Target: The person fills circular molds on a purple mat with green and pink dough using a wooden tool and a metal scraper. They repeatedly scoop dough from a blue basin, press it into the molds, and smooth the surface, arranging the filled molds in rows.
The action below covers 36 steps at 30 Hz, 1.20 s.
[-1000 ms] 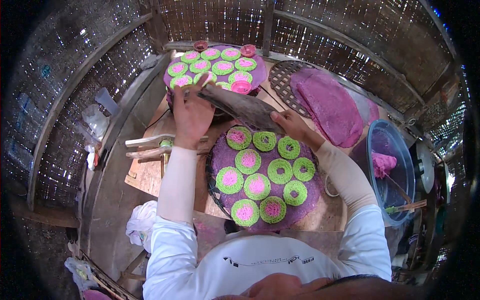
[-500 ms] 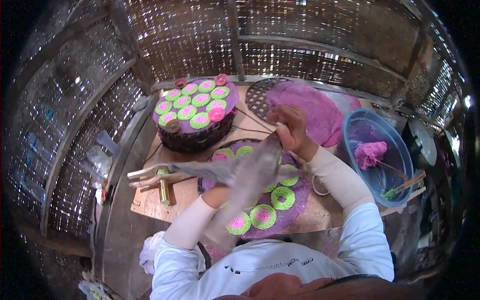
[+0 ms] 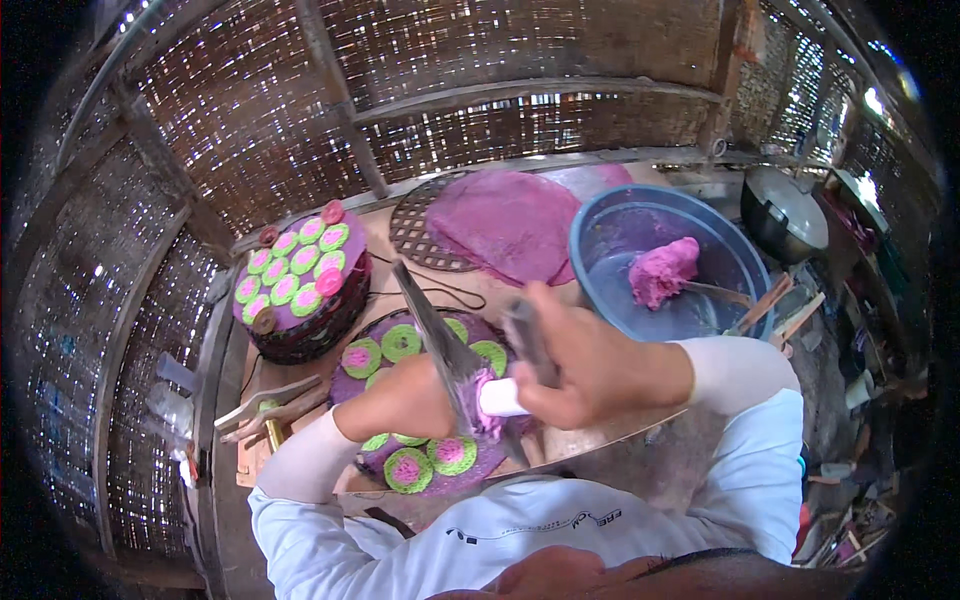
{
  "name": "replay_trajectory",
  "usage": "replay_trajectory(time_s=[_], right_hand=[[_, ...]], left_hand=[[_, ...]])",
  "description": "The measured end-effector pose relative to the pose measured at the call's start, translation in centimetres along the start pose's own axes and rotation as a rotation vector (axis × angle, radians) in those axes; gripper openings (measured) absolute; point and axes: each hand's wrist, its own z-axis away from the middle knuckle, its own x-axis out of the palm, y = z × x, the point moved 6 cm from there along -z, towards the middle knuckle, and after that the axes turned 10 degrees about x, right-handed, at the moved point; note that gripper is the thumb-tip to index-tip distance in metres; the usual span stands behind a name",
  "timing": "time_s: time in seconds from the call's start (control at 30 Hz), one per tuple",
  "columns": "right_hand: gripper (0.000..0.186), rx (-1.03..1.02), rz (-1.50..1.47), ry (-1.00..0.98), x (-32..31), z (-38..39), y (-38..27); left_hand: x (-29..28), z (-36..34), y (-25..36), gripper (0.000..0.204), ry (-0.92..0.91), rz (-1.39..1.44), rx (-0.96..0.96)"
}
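Note:
My left hand (image 3: 405, 400) is closed round a grey wooden lever press (image 3: 432, 320), held tilted over the table, with pink dough (image 3: 487, 412) smeared at its middle. Close beside it, my right hand (image 3: 600, 365) grips the press's other, short grey arm (image 3: 527, 338), which bears a white cylinder (image 3: 502, 397). The cylinder's end meets the pink dough. Below both hands lies a round tray lined with purple cloth (image 3: 490, 468), holding several green dough rings, some with pink centres (image 3: 408, 469). My hands and the press hide part of them.
Back left stands a dark basket (image 3: 318, 330) topped with green-and-pink rounds. A lattice tray (image 3: 430, 228) and pink cloth (image 3: 505, 222) lie behind. At right, a blue basin (image 3: 605, 305) holds a pink dough lump (image 3: 662, 272) and sticks. Another wooden press (image 3: 290, 402) lies left.
The view has swung right. My right hand has come down and nearer, and the press, blurred before, is now steeper and spread apart. The white cylinder and pink dough have come into sight.

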Motion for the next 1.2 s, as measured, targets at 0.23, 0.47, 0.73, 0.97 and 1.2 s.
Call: replay_trajectory(time_s=[0.23, 0.47, 0.73, 0.97, 1.2], right_hand=[[0.014, -0.516, -0.844, 0.636, -18.0, 6.2, 6.4], [0.023, -0.116, -1.354, 0.909, -16.6, 3.2, 20.8], [0.027, 0.780, 0.974, 0.011, -12.1, 11.3, 34.9], [0.014, 0.592, 1.346, -0.153, -11.7, 11.1, 34.1], [0.015, 0.580, 1.364, -0.217, -13.4, 5.5, 25.9]], left_hand=[[3.6, -6.9, 0.0, 0.037, 0.127, 0.615, 0.093], [4.8, -19.1, -3.2, 0.036, 0.772, 0.648, 0.289], [8.4, -21.2, -10.7, 0.035, 1.058, -0.895, 0.152], [10.1, -22.4, -11.4, 0.039, 1.220, -0.391, 0.074], [9.9, -23.0, -14.3, 0.036, 1.127, 0.500, 0.099]])
